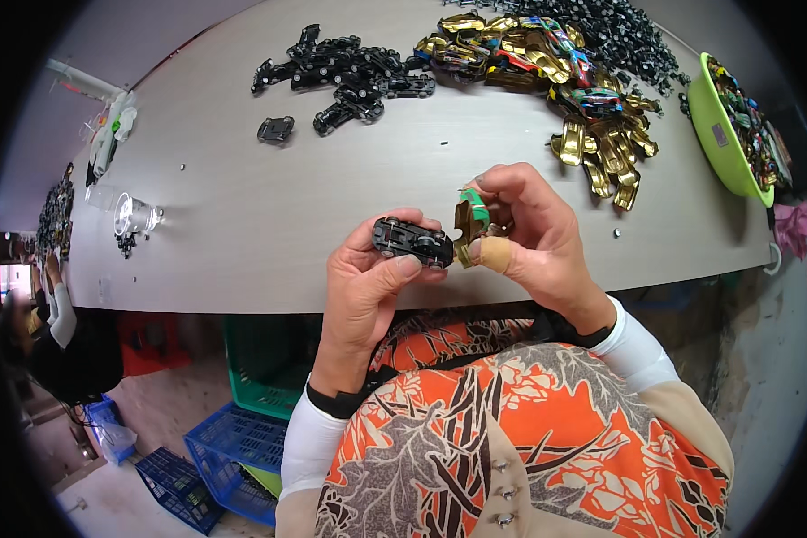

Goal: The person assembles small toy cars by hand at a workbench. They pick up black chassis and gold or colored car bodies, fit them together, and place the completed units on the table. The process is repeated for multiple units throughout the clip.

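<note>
Between the thumb and fingers of my left hand (368, 282) is a black toy car chassis (411, 242) with wheels, held above the table's near edge. Close to its right end, my right hand (538, 238) pinches a toy car body shell (472, 220), green outside and gold inside. Shell and chassis are very near each other; whether they touch I cannot tell. A tan bandage wraps my right thumb. One more black chassis (275, 130) lies alone beyond my hands, beside a heap of black chassis (350, 72).
Gold and coloured car shells (511, 54) are piled at the back right, before a mass of small black parts (619, 36). A green basin (726, 134) stands at the right. A clear cup (134, 215) lies left. Crates (233, 457) stand below; another person (63, 341) is far left.
</note>
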`<state>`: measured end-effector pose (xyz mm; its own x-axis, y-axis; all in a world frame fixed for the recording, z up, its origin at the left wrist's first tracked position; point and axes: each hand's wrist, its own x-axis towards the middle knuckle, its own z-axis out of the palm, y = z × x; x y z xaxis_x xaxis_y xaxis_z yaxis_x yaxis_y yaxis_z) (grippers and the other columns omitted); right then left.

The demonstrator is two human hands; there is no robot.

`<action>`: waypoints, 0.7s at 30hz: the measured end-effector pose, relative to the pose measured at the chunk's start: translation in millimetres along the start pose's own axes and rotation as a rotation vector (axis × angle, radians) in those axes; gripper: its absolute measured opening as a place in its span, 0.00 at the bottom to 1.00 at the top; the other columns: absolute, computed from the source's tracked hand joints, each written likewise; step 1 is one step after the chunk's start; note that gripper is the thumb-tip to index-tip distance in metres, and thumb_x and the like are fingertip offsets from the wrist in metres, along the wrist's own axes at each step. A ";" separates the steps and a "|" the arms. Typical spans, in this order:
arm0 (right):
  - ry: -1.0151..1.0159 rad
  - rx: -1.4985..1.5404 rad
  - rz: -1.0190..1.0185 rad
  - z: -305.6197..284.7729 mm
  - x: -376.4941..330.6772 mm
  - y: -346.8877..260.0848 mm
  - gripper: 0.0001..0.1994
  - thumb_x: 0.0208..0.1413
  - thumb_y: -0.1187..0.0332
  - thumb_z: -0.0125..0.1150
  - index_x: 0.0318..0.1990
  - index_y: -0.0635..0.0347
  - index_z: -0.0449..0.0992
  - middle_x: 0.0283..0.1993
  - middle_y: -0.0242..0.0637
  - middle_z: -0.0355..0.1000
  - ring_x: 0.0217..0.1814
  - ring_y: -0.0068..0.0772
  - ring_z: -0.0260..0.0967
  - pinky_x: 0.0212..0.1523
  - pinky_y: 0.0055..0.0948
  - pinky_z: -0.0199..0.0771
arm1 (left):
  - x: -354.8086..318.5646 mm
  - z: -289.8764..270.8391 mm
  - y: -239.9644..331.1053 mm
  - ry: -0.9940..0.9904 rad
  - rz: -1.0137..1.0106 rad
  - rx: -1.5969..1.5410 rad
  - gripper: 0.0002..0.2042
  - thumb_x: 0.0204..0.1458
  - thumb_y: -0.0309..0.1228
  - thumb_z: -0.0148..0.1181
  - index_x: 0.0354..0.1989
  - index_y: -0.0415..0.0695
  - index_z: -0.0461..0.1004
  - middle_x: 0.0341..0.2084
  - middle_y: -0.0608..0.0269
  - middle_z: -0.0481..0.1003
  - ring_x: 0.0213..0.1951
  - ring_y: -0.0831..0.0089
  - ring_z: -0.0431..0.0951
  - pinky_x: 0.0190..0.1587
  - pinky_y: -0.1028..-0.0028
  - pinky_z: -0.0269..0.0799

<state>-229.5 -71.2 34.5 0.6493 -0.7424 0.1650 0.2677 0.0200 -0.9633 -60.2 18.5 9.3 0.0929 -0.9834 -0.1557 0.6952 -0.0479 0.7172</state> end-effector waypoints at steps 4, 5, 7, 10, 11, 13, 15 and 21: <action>-0.001 -0.132 -0.064 -1.4 -3.4 3.1 0.20 0.47 0.77 0.62 0.47 0.62 0.63 0.38 0.29 0.67 0.38 0.16 0.64 0.38 0.19 0.67 | -1.0 -0.6 -1.3 -0.023 -0.014 0.008 0.20 0.45 0.20 0.60 0.49 0.35 0.68 0.42 0.51 0.73 0.42 0.64 0.76 0.39 0.67 0.80; 0.000 -0.139 -0.076 -1.5 -3.5 3.5 0.19 0.47 0.77 0.62 0.47 0.62 0.63 0.38 0.29 0.67 0.38 0.16 0.63 0.38 0.18 0.67 | -1.4 -0.3 -1.3 -0.025 -0.020 0.006 0.20 0.45 0.20 0.60 0.49 0.35 0.68 0.42 0.51 0.73 0.42 0.64 0.76 0.39 0.67 0.80; 0.003 -0.154 -0.098 -1.6 -4.1 4.2 0.19 0.47 0.77 0.62 0.47 0.61 0.63 0.38 0.29 0.67 0.36 0.15 0.63 0.37 0.18 0.66 | -2.0 0.6 -1.3 -0.027 -0.034 -0.001 0.20 0.45 0.19 0.60 0.49 0.36 0.68 0.42 0.51 0.73 0.42 0.64 0.76 0.40 0.67 0.80; -0.017 -0.163 -0.075 -0.2 -6.1 3.7 0.18 0.47 0.78 0.61 0.46 0.61 0.64 0.37 0.29 0.66 0.35 0.14 0.63 0.35 0.16 0.66 | -2.1 2.4 -1.3 -0.039 -0.026 0.005 0.20 0.45 0.19 0.60 0.49 0.35 0.68 0.42 0.51 0.73 0.42 0.64 0.77 0.40 0.67 0.80; -0.018 -0.167 -0.075 0.2 -6.2 3.3 0.17 0.47 0.78 0.61 0.45 0.61 0.64 0.36 0.29 0.66 0.34 0.14 0.63 0.34 0.16 0.65 | -2.2 2.8 -1.6 -0.044 -0.025 0.009 0.20 0.45 0.19 0.60 0.49 0.35 0.68 0.42 0.51 0.73 0.41 0.64 0.77 0.40 0.67 0.80; -0.022 -0.174 -0.073 0.7 -6.0 3.4 0.17 0.47 0.79 0.60 0.45 0.61 0.64 0.34 0.28 0.65 0.33 0.13 0.62 0.32 0.15 0.64 | -2.6 2.6 -2.6 -0.052 -0.022 0.019 0.20 0.44 0.19 0.60 0.49 0.35 0.68 0.41 0.51 0.73 0.41 0.64 0.77 0.40 0.67 0.80; -0.051 -0.265 -0.101 0.4 -6.1 0.8 0.16 0.46 0.80 0.59 0.43 0.62 0.65 0.32 0.28 0.64 0.31 0.13 0.61 0.30 0.16 0.64 | -4.4 5.7 -0.5 -0.047 -0.036 0.019 0.20 0.44 0.18 0.59 0.49 0.34 0.68 0.41 0.51 0.73 0.41 0.65 0.77 0.40 0.68 0.79; -0.099 -0.458 -0.126 5.8 -6.5 -3.3 0.15 0.44 0.80 0.58 0.42 0.63 0.66 0.32 0.35 0.63 0.27 0.22 0.62 0.27 0.22 0.65 | -5.6 13.0 0.7 -0.013 0.005 0.130 0.19 0.45 0.15 0.58 0.48 0.34 0.68 0.39 0.54 0.74 0.39 0.69 0.77 0.41 0.70 0.79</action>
<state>-230.5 -62.6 37.8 0.7028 -0.6522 0.2840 0.0217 -0.3794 -0.9250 -69.5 21.6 19.5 0.0863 -0.9859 -0.1435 0.5967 -0.0642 0.7999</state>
